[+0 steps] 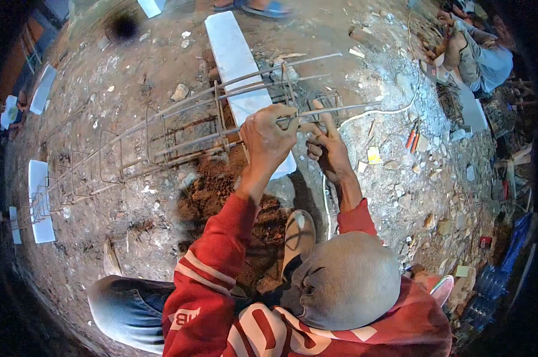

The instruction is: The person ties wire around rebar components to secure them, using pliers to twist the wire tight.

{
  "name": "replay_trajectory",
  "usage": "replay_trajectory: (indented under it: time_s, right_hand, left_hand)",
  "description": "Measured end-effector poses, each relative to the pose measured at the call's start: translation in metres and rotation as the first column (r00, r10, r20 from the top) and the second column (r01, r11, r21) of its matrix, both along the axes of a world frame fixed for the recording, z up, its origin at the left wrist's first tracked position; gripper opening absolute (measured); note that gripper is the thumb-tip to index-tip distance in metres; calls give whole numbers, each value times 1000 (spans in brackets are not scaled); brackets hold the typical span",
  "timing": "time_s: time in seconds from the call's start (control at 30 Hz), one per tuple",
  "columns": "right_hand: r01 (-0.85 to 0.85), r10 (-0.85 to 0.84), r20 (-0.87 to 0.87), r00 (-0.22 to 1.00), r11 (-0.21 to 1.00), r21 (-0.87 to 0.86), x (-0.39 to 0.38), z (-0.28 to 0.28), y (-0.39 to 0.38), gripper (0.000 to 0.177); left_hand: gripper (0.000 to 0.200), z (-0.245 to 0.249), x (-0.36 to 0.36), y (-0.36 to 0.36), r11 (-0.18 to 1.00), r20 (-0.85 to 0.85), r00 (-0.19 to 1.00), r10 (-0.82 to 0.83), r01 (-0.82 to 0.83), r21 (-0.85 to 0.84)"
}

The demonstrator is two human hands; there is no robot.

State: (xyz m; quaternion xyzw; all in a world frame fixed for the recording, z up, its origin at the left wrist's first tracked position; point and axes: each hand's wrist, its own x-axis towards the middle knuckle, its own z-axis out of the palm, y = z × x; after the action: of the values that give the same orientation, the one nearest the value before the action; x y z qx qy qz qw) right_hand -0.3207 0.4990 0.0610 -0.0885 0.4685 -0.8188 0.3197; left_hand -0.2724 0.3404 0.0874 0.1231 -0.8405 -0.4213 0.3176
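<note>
A long rebar cage (147, 156), made of steel bars with square stirrups, runs from the left to in front of me. Its near end rests over a white block (233, 56). My left hand (267, 138) is closed around a steel bar (352, 107) at this end, beside a stirrup. Just right of it, my right hand (333, 149) is at the same bar, its index finger reaching across it and the other fingers curled. Whether a thin wire lies between my fingertips is too small to tell.
More white blocks (41, 199) lie at the left. Red-handled pliers (411, 138) and a yellow packet (373, 155) are on the rubble at right. A pale cable (388, 112) crosses the ground. Another person (480, 56) sits at the upper right; a sandalled foot (266, 8) shows at the top.
</note>
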Motion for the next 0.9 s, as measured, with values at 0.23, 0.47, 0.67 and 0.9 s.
replay_trajectory:
  time_s: [0.23,0.47,0.67,0.9]
  right_hand:
    - [174,130,-509,851,844,507,-29,-13,-10,37]
    - [676,-5,-786,618,514,528,26,7,-26,15]
    - [607,-188,-633,751,573,550,32,4,-36,13]
    - [681,-329,-650,685,606,411,40,-4,-41,15]
  left_hand:
    - [12,-1,1,1,999,-89,996,6,-10,-51]
    - [12,-22,-2,-7,956,-326,940,-105,5,-294]
    - [17,-11,7,-28,901,-216,908,-359,276,-336]
    - [18,5,-9,-40,900,113,899,-424,404,162]
